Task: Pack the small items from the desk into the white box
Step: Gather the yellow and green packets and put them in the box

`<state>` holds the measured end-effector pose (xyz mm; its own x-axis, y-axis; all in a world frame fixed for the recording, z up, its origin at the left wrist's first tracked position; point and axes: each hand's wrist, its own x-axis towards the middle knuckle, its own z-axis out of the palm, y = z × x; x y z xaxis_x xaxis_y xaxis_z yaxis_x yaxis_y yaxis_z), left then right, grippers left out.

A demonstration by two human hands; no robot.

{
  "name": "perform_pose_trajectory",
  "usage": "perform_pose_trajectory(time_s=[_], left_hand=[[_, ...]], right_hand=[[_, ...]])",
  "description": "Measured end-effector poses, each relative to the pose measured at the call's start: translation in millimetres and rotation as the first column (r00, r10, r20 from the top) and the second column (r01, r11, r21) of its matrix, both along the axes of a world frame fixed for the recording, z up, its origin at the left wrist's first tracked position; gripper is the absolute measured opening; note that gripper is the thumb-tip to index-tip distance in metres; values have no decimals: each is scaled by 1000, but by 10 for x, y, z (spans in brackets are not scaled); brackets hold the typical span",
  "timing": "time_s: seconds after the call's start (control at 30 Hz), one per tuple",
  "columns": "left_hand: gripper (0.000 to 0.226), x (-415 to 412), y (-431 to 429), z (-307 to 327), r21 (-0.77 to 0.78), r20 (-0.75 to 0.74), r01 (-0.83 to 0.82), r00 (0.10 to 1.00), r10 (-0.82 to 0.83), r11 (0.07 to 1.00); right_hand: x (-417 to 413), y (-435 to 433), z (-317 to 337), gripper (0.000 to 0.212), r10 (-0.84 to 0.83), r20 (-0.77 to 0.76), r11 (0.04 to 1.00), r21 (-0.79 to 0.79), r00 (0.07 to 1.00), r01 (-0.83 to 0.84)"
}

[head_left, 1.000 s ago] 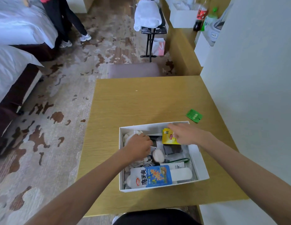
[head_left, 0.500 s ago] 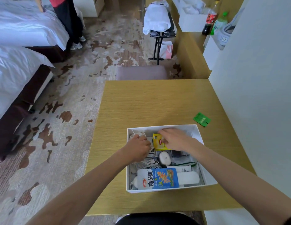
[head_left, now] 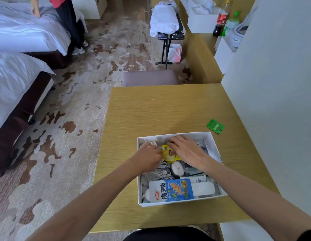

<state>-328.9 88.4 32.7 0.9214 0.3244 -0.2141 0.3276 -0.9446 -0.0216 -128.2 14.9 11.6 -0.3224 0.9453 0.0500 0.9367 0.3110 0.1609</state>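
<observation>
The white box (head_left: 214, 146) stands on the wooden desk (head_left: 160, 112) near its front edge. Inside lie a blue and white snack packet (head_left: 172, 189), white cables (head_left: 160, 172), a small white oval device (head_left: 176, 168) and a yellow tea sachet (head_left: 169, 153). My right hand (head_left: 187, 151) rests flat on the yellow sachet in the box's far half. My left hand (head_left: 147, 157) is curled over the white cables at the box's left side. A small green packet (head_left: 215, 126) lies on the desk beyond the box, to the right.
A white wall (head_left: 273, 101) borders the desk's right side. A padded stool (head_left: 149, 78) stands at the desk's far edge. Beds (head_left: 21, 49) are on the left, with a person standing by them. A luggage rack (head_left: 167, 26) and bottles (head_left: 220, 18) stand farther back.
My right hand moved left with the yellow sachet, from the box's far right toward its middle. My left hand stayed on the cables. The view shifted so the box sits more to the right.
</observation>
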Motion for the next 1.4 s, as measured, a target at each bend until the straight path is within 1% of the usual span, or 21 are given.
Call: perform_pose_trajectory(time_s=[0.23, 0.33, 0.43, 0.5, 0.57, 0.67, 0.73, 0.8, 0.83, 0.9, 0.97, 1.07, 1.1, 1.17, 1.23, 1.3, 1.33, 1.4], left_hand=[[35, 33, 32, 2, 0, 16, 27, 1000, -27, 1000], [35, 49, 46, 1, -2, -7, 25, 1000, -25, 1000], [35, 52, 63, 13, -9, -14, 37, 999, -37, 999], [35, 50, 77, 41, -23, 7, 46, 999, -46, 999], [34, 47, 110, 74, -54, 36, 58, 998, -56, 997], [34, 48, 155, 127, -81, 109, 59, 993, -50, 995], [33, 82, 186, 177, -112, 222, 37, 975, -11, 993], [29, 152, 221, 235, -153, 344, 8, 938, 46, 988], [28, 204, 244, 263, -172, 378, -8, 923, 74, 985], [28, 336, 280, 299, -235, 411, -46, 901, 142, 971], [28, 514, 301, 313, -325, 413, -89, 882, 226, 942], [28, 872, 293, 309, -459, 350, -167, 869, 350, 873], [28, 999, 289, 302, -498, 312, -199, 867, 389, 844], [29, 1252, 301, 267, -559, 229, -243, 874, 429, 793], [29, 1491, 345, 199, -599, 161, -255, 890, 426, 759], [28, 1684, 392, 123, -636, 94, -274, 900, 425, 721], [27, 1751, 411, 77, -649, 70, -281, 903, 424, 707], [25, 1835, 437, -22, -646, 50, -285, 910, 413, 708]], right_hand=[[79, -93, 74, 63, -1, 13, 997, -81, 1000, 2], [15, -94, 58, 54, 19, 27, 998, -60, 999, -18], [0, -98, 7, 43, -6, -10, 1000, -6, 1000, 6], [27, -102, -27, 31, -28, -67, 998, 46, 997, 32], [67, -116, -54, 18, -38, -191, 992, 109, 981, 59], [174, -172, -9, 14, -55, -352, 982, 149, 934, 114], [268, -232, 102, 15, -112, -452, 972, 135, 885, 192], [361, -298, 245, 15, -195, -554, 943, 122, 810, 310], [410, -327, 310, 15, -237, -601, 921, 112, 763, 374], [505, -374, 412, 14, -312, -700, 872, 57, 643, 486], [620, -401, 475, 14, -388, -772, 817, -35, 504, 575], [855, -440, 473, 15, -457, -854, 684, -157, 249, 713], [956, -441, 437, 15, -462, -868, 643, -186, 183, 743], [1189, -428, 314, 15, -494, -864, 585, -253, 92, 770], [1454, -350, 142, 17, -582, -812, 535, -336, 50, 775], [1707, -232, -71, 24, -701, -711, 496, -431, 54, 754], [1814, -159, -177, 28, -749, -659, 486, -474, 71, 734], [2002, 0, -361, 33, -810, -567, 483, -503, 148, 716]])
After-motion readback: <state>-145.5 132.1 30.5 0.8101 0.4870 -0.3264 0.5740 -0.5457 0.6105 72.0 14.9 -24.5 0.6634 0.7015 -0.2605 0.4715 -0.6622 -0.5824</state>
